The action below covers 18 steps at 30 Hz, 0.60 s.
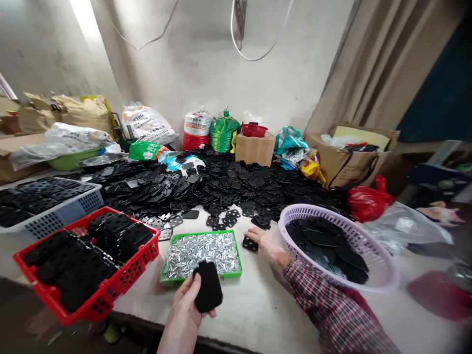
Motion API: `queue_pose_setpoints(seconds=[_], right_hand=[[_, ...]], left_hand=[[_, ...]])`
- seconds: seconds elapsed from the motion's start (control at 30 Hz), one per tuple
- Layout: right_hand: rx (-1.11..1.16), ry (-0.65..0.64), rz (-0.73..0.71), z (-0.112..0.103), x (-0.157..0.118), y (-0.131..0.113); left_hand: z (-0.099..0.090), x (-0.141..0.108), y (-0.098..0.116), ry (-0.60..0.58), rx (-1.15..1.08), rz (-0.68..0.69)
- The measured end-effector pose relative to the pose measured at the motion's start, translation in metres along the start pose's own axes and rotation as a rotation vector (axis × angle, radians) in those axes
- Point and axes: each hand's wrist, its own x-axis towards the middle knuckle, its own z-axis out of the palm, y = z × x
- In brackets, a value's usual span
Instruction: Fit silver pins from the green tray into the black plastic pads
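Observation:
My left hand [186,300] is closed on a flat black plate [208,287] with rounded corners and a small tab at its top edge. It is held tilted above the table's front edge, in front of a green tray [238,273] of small silver metal pins [201,250]. My right hand [268,246] is low over the white table [258,300], fingers on a small black plate with holes [250,243]. The fingertips are partly blurred. Just right of that hand stands a lilac basket [285,223] with black plates [324,246] inside.
A red basket [129,275] of stacked black plates stands left, a grey-blue basket [77,204] behind it. A wide heap of black plates [221,182] covers the table's back. Behind are sacks [197,130], cardboard boxes [254,148] and a red bag [370,200].

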Motion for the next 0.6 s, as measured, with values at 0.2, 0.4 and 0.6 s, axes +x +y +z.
queue_pose_setpoints(seconds=[0.2, 0.4, 0.6], right_hand=[[-0.002, 0.113, 0.234, 0.001, -0.013, -0.001], [0.023, 0.106, 0.285, 0.006, -0.001, -0.026], [0.164, 0.161, 0.297, 0.010, -0.002, -0.018]], left_hand=[[-0.002, 0.001, 0.000, 0.088, 0.027, 0.045], [0.003, -0.004, -0.008, -0.009, 0.048, 0.020], [-0.011, -0.001, -0.001, -0.056, -0.014, 0.059]])
